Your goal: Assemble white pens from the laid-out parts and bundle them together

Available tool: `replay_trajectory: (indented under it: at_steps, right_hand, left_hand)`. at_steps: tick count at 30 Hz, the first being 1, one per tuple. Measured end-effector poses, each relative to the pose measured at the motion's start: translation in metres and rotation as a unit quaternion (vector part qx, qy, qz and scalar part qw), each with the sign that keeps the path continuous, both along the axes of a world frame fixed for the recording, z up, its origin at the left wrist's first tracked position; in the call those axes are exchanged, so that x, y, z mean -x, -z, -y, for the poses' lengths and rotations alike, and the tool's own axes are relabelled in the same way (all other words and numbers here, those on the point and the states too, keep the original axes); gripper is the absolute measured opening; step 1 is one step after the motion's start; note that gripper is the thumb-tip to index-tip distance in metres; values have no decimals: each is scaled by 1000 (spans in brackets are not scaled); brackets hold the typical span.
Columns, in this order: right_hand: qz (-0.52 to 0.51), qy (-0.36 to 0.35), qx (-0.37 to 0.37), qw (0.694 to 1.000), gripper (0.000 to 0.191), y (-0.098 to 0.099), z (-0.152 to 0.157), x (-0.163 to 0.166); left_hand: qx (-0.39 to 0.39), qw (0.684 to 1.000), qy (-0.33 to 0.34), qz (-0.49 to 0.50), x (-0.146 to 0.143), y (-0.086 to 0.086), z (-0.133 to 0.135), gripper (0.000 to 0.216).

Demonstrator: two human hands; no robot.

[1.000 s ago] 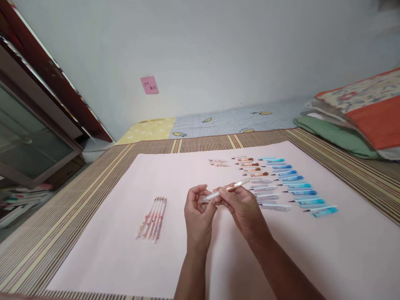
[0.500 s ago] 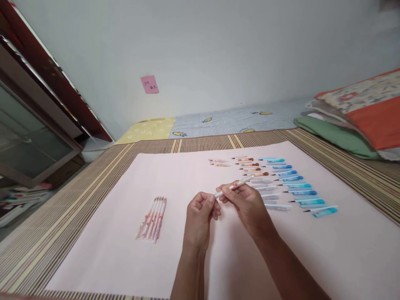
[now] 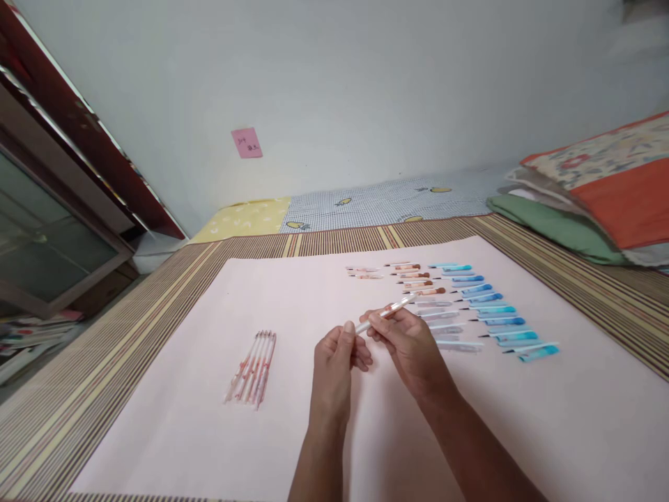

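A white pen with reddish markings (image 3: 398, 305) is held slanted above the paper, its far end pointing up and to the right. My right hand (image 3: 410, 345) pinches its barrel between thumb and fingers. At the lower end is my left hand (image 3: 333, 359), thumb upright against the pen and fingers curled beneath it. Left of my hands lies a group of similar assembled pens (image 3: 251, 369), side by side. Beyond my right hand are rows of pen parts: orange-brown pieces (image 3: 417, 284), blue barrels (image 3: 502, 322) with thin dark-tipped refills, and clear-greyish pieces (image 3: 449, 329) partly hidden by that hand.
Pale pink paper (image 3: 182, 446) covers much of a striped mat (image 3: 104, 390). Folded cloths and an orange cushion (image 3: 621, 202) are stacked at the back right. A pink note (image 3: 247, 143) is stuck to the wall. A glass-fronted cabinet (image 3: 42, 223) stands at the left.
My left thumb has straightened upward at the pen's lower end. The right hand keeps its pinch on the pen. The whole view has shifted slightly.
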State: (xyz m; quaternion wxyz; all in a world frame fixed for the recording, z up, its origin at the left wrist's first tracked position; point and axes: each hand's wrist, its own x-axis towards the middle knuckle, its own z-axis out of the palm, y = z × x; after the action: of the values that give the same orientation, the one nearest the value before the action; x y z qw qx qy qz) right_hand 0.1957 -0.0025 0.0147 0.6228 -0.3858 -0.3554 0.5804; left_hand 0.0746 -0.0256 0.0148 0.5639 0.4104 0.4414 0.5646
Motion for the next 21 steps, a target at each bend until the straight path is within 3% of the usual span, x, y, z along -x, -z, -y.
replay_trajectory:
  at_steps: [4,9,12,16,18,21]
  right_hand:
    - [-12,-9,-2,1000,30,0,-1,1]
    - [-104,-48,22,993,28,-3,-2,3]
    - [-104,-54,23,993,29,-4,-2,1]
    - [-61,-25,13,998,30,-1,-3,-1]
    - [-45,-13,10,999,29,0,-3,-1]
    - [-72,-18,18,997,29,1,-3,2]
  left_hand:
    - [-77,993,-34,-78,3,-2,4,26]
    - [-237,934,-137,-232,-5,-9,12,4]
    - [-174,957,-143,-182,-7,-8,10,11]
    - [-54,996,-40,-62,-1,-3,3,27]
    - [-52,997,-22,-51,2,-2,3,30]
    - [-120,979,-84,-143,2,-4,7,13]
